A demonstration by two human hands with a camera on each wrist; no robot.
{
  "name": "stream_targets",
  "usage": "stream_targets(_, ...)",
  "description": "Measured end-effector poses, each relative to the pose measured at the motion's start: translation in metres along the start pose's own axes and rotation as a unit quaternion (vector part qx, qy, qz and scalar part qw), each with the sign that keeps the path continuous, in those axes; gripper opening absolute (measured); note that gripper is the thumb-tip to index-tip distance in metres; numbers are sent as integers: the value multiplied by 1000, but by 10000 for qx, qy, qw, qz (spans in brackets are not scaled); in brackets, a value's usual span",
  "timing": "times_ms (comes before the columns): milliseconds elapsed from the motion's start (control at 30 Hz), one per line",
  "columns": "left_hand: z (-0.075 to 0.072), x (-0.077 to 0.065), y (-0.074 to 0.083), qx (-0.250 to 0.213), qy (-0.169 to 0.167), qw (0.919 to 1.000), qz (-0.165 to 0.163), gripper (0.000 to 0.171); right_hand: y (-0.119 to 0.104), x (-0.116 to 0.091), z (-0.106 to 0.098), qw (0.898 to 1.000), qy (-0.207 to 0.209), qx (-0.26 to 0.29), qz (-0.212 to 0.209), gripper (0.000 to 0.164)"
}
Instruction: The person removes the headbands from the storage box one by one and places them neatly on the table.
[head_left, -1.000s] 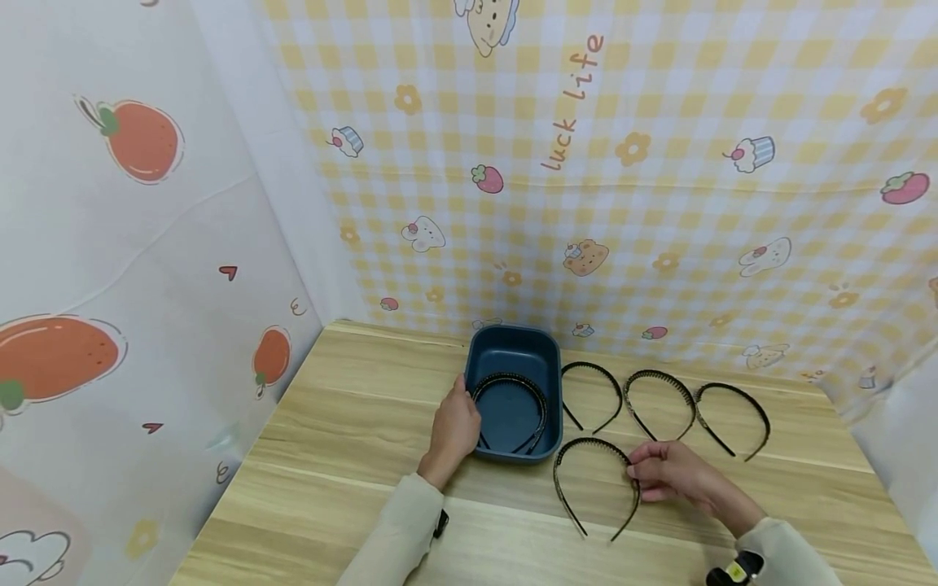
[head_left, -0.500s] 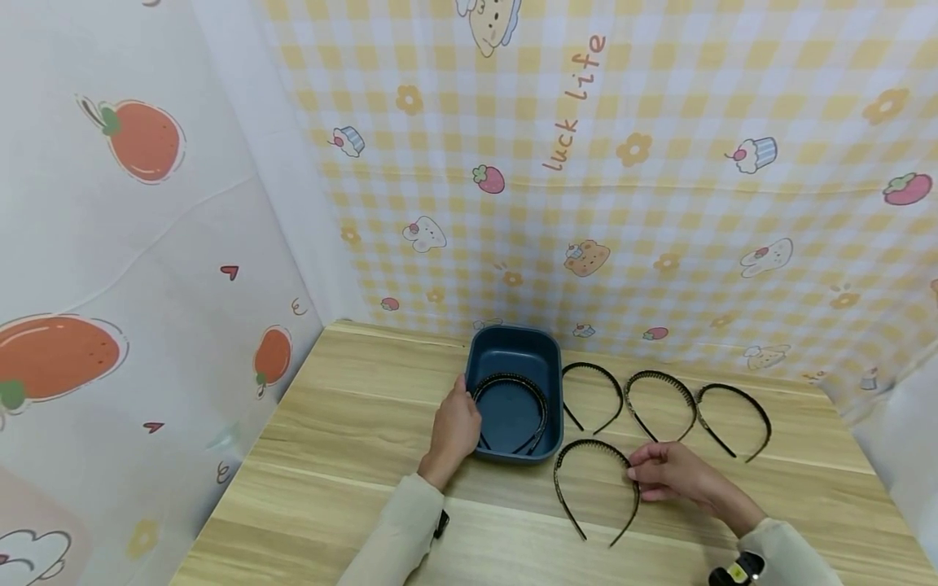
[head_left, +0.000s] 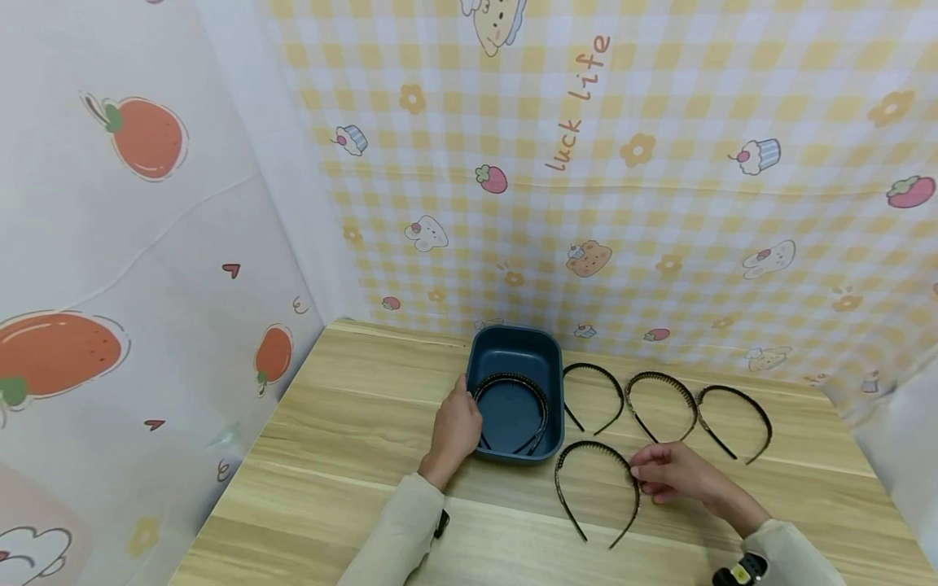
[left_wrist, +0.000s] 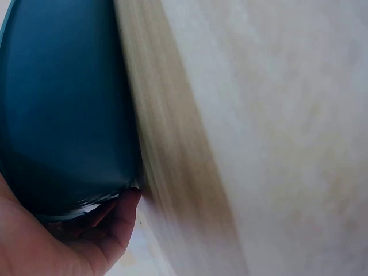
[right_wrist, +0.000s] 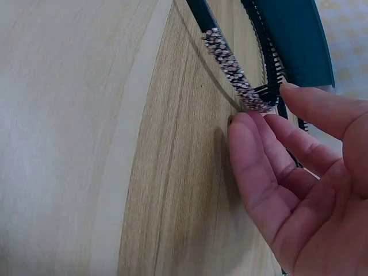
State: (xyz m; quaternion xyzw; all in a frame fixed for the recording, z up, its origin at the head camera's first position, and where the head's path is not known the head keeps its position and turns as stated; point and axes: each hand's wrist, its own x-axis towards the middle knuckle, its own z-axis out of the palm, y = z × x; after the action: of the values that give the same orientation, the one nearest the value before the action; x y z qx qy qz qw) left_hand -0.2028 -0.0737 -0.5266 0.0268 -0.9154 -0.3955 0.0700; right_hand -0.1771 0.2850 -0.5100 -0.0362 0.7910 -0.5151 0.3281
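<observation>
My left hand (head_left: 453, 427) grips the left side of a dark blue rectangular bin (head_left: 519, 364) in the head view. In the left wrist view, its fingers (left_wrist: 121, 227) curl against the outside of the bin's wall. More than one black toothed headband (head_left: 513, 377) lies inside the bin. Just in front and to the right, my right hand (head_left: 677, 472) pinches the right arm of another black headband (head_left: 560, 491) between thumb and fingers. The right wrist view shows a stretch of pale speckled beading on that headband, beside the fingertips. Its open ends point toward me.
Behind the held headband lie a headband (head_left: 593, 366) against the bin's right side, a toothed headband (head_left: 663, 377) and a third headband (head_left: 733, 391) at the right. The wood-grain table (head_left: 352, 407) meets a yellow checked cloth backdrop (head_left: 645, 212) behind and a white cloth (head_left: 183, 220) on the left.
</observation>
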Motion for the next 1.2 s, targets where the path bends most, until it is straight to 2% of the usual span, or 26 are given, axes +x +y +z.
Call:
stream_targets(133, 1, 0, -1, -49, -28, 10000, -22, 44, -2, 0, -3, 9997, 44, -225, -117, 35)
stream_targets(300, 1, 0, -1, -21, -10, 10000, -45, 44, -15, 2, -7, 9976, 351, -496, -327, 33)
stream_targets(467, 1, -1, -1, -31, -61, 9999, -86, 44, -31, 8, -4, 9952, 653, -492, -540, 37)
stream_targets(633, 2, -1, -1, 15, -50, 10000, -59, 45, -48, 18, 6, 9928, 846, -446, -723, 42)
stream_targets(833, 2, 0, 0, 17, -36, 10000, -64, 45, -72, 31, 22, 9893, 975, -402, -1013, 40)
stream_targets(1200, 0, 0, 0, 184, 66, 9998, 11, 44, -106, 57, 46, 9818, 1054, -772, -1379, 38)
